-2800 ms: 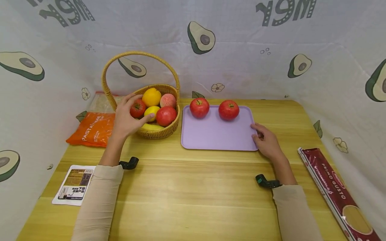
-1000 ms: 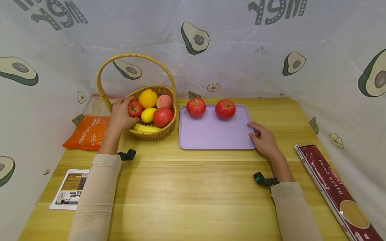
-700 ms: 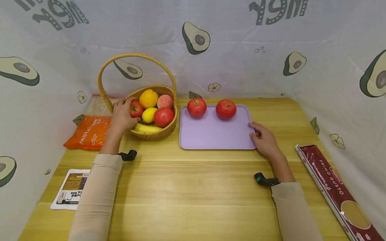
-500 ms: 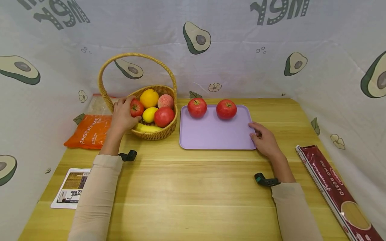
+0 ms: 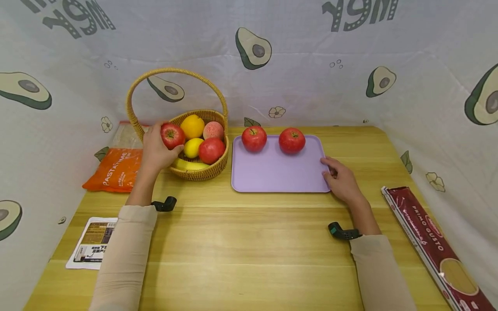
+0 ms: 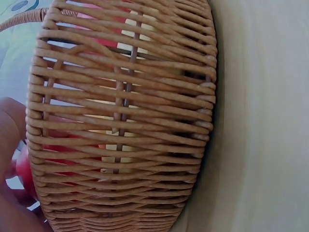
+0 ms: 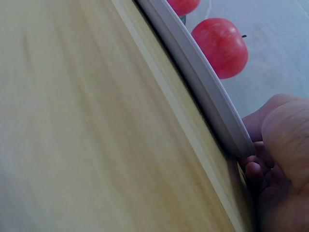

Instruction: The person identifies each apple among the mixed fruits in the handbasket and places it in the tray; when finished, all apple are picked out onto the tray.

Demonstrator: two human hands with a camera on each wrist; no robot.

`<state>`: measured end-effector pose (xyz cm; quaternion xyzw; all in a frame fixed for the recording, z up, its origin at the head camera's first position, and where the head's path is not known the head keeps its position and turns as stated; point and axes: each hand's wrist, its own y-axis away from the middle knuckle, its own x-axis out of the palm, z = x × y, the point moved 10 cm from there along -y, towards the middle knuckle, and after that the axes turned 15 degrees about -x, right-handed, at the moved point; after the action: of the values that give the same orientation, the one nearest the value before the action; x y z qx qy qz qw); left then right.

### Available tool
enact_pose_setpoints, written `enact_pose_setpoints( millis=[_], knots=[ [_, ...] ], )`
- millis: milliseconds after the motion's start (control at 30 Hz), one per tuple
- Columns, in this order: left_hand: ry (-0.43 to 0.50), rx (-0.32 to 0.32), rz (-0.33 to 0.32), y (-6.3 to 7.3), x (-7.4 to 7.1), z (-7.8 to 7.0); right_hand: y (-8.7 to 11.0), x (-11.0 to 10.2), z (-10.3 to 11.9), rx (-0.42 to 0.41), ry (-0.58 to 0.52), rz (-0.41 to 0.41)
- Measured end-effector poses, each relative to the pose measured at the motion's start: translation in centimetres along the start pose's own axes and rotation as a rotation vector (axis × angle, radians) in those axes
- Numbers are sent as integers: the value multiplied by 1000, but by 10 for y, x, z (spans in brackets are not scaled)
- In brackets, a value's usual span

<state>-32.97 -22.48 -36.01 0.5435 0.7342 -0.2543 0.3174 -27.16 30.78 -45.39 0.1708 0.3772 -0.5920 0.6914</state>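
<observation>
While the left hand (image 5: 154, 150) has its fingers and thumb curled round a red apple (image 5: 172, 136) at the left rim of the basket (image 5: 198, 174), the right hand (image 5: 342, 180) pinches the right edge of the purple tray (image 5: 278, 175). Two more apples (image 5: 254, 138) sit along the tray's far side, and basket and tray rest near each other on the surface (image 5: 249, 246).

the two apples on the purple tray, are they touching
Apart: the head view shows a strip of bare tray between the left apple and the right apple.
</observation>
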Motion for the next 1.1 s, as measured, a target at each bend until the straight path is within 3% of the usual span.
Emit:
enact_pose_setpoints(
  millis=[467,767,933,1100],
  knots=[
    [179,-15,-99,10,-8,3,1,2,0,15,2,25],
    [264,-37,-56,18,-3,-6,1,1,2,12,-3,13],
    [337,-6,-34,23,4,-16,1,1,1,18,-3,15],
    [341,35,-30,30,11,-27,1,1,0,20,1,21]
  ],
)
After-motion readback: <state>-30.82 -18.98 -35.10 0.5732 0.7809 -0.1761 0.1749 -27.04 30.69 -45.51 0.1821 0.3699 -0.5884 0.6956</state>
